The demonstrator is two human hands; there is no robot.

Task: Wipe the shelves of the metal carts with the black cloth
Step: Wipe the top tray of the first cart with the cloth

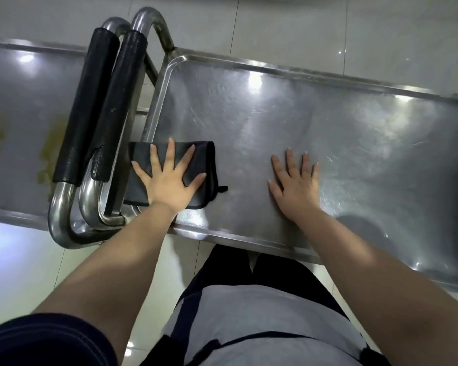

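- Two steel carts stand end to end, their tubular handles nested. Each handle wears a black foam grip (86, 107).
- The right-hand cart's top shelf (354, 133) is the one being worked on. It shows swirl marks and glare.
- The left hand (167, 178) lies flat on the black cloth (205, 157). Its fingers are straight and spread wide, and nothing is curled or pinched. My reading: the splayed palm spreads pressure over the whole pad, so it drags evenly.
- The right hand (295, 186) lies bare on the shelf, well apart from the cloth, with fingers straight and close together. It holds nothing. It is probably bracing the body and keeping the wheeled cart from rolling.
- The cloth sits at the shelf's handle end, near the front corner, and its left edge laps over the raised rim. That placement suggests the corner and lip are getting attention.
- The cloth is folded into a thick pad, nearly square. It is slightly longer along the shelf's length, so its long axis runs roughly left-right. The folded edge faces right, toward the open shelf, and a small tab sticks out at the near right corner.
- The left-hand cart's shelf (19, 101) carries yellowish-brown stains (48, 154). I judge it not yet wiped.
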